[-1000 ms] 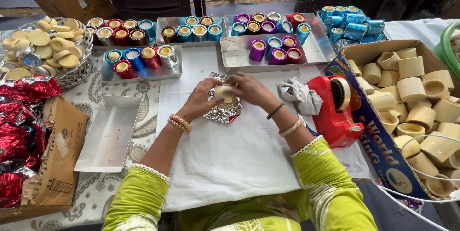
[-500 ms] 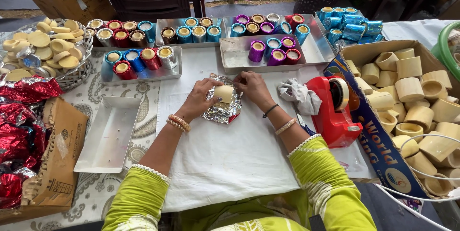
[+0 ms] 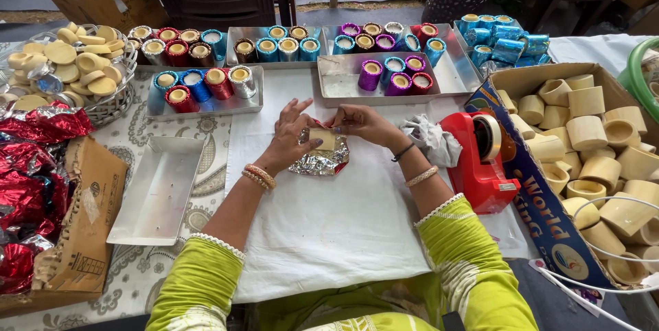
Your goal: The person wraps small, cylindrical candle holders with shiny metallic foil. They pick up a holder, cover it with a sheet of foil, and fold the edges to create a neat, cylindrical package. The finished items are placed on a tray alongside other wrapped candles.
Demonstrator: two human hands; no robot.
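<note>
A white cloth (image 3: pixel 329 228) covers the worktable, and the red tape dispenser (image 3: pixel 480 156) upon it serves as landmark. Just left of the dispenser, past a crumpled grey rag (image 3: pixel 432 140), both hands meet over a sheet of silver foil (image 3: pixel 319 161). The left hand (image 3: pixel 292 135) and right hand (image 3: pixel 364 123) pinch a small cream-coloured cup (image 3: pixel 324 139) between their fingertips, a narrow grip with the left hand's spare fingers splayed. The cup sits low on the foil, probably so that the sheet can be folded up around it. Behind the dispenser, steel trays (image 3: pixel 343 80) carry cups already wrapped in coloured foil; to its right an open carton (image 3: pixel 549 221) holds bare cups within reach. Far to its left lie an empty steel tray (image 3: pixel 154 190), a wire basket of cream lids (image 3: pixel 110 101) and red foil sheets (image 3: pixel 34 166). Compared with the view one second earlier, the cup has come down from a raised position onto the foil, and the hands have closed in lower.
</note>
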